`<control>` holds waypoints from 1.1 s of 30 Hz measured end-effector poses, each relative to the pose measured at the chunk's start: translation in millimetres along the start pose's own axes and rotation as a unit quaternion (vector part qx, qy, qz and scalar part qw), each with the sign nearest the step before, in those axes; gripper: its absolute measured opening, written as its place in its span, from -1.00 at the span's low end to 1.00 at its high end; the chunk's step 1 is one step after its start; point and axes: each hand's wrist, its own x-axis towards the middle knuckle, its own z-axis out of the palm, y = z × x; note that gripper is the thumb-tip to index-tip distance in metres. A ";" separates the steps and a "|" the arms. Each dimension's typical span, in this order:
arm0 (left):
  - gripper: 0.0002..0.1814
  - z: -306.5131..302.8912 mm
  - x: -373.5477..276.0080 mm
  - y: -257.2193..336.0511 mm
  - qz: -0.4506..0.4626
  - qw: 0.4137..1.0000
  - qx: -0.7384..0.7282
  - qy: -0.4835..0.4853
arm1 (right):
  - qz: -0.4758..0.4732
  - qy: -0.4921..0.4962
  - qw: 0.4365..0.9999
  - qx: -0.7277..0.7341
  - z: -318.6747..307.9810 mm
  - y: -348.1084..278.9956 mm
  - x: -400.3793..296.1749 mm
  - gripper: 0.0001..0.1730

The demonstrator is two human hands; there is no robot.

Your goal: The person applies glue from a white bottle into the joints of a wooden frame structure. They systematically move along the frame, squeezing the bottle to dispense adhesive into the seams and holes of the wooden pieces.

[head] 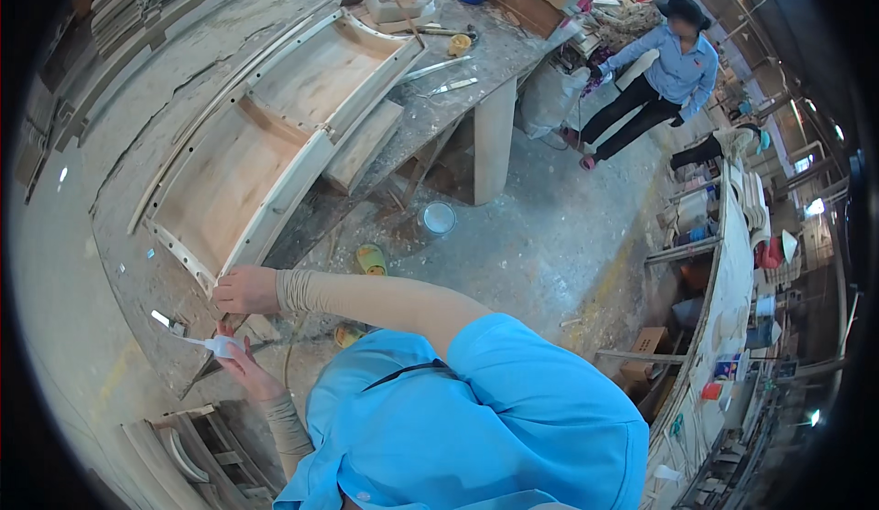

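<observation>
My right hand (246,290), in a beige sleeve, has its fingers curled at the near corner of a curved wooden frame (285,197); whether it pinches anything there is hidden. Just below it, my left hand (248,367) holds a small white translucent squeeze bottle (223,346) with a thin nozzle pointing left. The frame lies on the worktable, has two recessed panels and a crossbar, and shows dark holes along its pale rim. A small tool with a white blade-like part (162,318) lies on the table by the nozzle.
A wooden block (367,146) sits beside the frame. A hammer (446,31), yellow cup (459,45) and plastic container (398,5) lie beyond it. Below the table edge stands a round can (439,218). Co-workers (676,63) stand at upper right; curved wooden parts (206,451) are at lower left.
</observation>
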 end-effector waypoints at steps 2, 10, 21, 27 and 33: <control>-0.41 7.4 -0.5 -0.3 0.012 1.000 0.006 0.002 | -0.004 -0.001 1.000 0.013 -6.0 1.6 2.1 -0.85; -0.37 22.4 2.0 -0.5 0.002 1.000 0.003 0.005 | -0.024 0.014 0.999 0.040 8.3 14.1 2.0 -0.78; -0.38 23.5 3.4 -5.4 -0.007 1.000 -0.016 0.025 | -0.036 0.017 0.998 0.051 2.9 13.4 2.2 -0.74; -0.39 31.6 -2.2 2.1 -0.017 0.998 -0.041 0.035 | -0.070 -0.004 0.996 0.058 6.5 17.6 3.4 -0.78; -0.38 31.8 -3.8 2.7 -0.006 0.999 -0.033 0.030 | -0.079 -0.032 0.996 0.031 2.6 19.9 6.2 -0.77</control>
